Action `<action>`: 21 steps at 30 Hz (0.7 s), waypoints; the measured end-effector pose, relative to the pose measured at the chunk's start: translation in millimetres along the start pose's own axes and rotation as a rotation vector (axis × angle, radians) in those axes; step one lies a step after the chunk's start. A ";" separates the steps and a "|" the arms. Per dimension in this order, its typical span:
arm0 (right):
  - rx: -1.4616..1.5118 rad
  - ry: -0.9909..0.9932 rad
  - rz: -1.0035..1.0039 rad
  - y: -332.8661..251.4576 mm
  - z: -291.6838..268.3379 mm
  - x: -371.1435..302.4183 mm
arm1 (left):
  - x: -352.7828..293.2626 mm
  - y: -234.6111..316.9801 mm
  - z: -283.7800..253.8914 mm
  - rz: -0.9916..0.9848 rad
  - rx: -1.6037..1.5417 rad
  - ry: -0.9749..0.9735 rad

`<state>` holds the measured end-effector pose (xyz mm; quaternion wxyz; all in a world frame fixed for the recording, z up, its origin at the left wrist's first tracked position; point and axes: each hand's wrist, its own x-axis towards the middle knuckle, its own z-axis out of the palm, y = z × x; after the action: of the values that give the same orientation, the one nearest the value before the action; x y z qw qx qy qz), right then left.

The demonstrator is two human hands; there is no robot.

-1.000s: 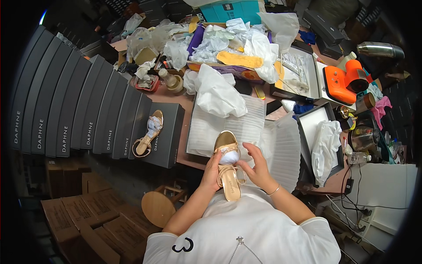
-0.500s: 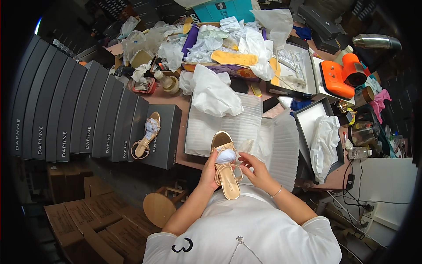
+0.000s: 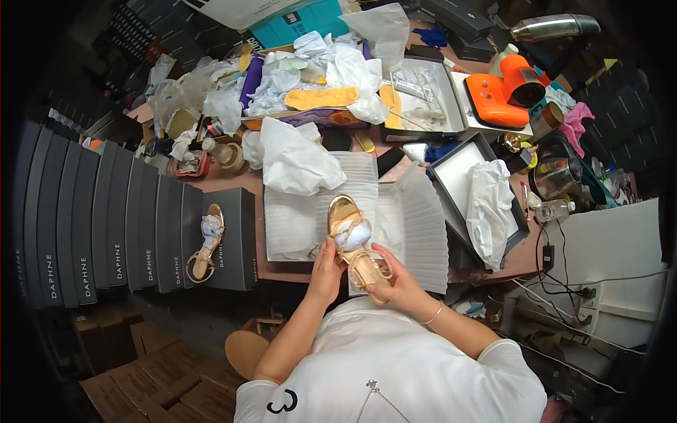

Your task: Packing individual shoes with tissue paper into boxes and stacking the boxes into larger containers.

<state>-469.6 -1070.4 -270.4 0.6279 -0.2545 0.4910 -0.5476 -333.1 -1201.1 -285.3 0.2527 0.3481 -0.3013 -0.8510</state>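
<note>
Head view: a gold strappy sandal (image 3: 363, 264) with pale stuffing under its straps is up in both hands, over the near end of a white ribbed liner (image 3: 416, 222). The left hand (image 3: 325, 273) is clamped on its side; the right hand (image 3: 400, 285) grips the heel end, thumb across the insole, where I make out faint print, partly covered.

Light capitals mark the ends of the dark grey boxes (image 3: 106, 218) lined up at left, and the grey box (image 3: 240, 229) carrying the matching sandal (image 3: 205, 252). A teal bag (image 3: 300, 25) at the back is printed too, and a black curved figure marks the white shirt (image 3: 416, 363).

As for room, a strip of pink table (image 3: 271, 270) separates that grey box from the liner. Rightward, the liner fans out to just beside a tilted grey tray (image 3: 451, 173) holding white tissue (image 3: 489, 204).
</note>
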 end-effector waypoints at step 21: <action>-0.184 0.438 -0.226 12.3 -62.0 -27.6 | 58.2 -22.7 -57.7 0.611 1.382 -0.039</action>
<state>-517.5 -1027.7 -295.7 0.4158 -0.2392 0.6316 -0.6091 -331.8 -1242.1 -359.8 0.1960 0.3130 -0.8540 -0.3665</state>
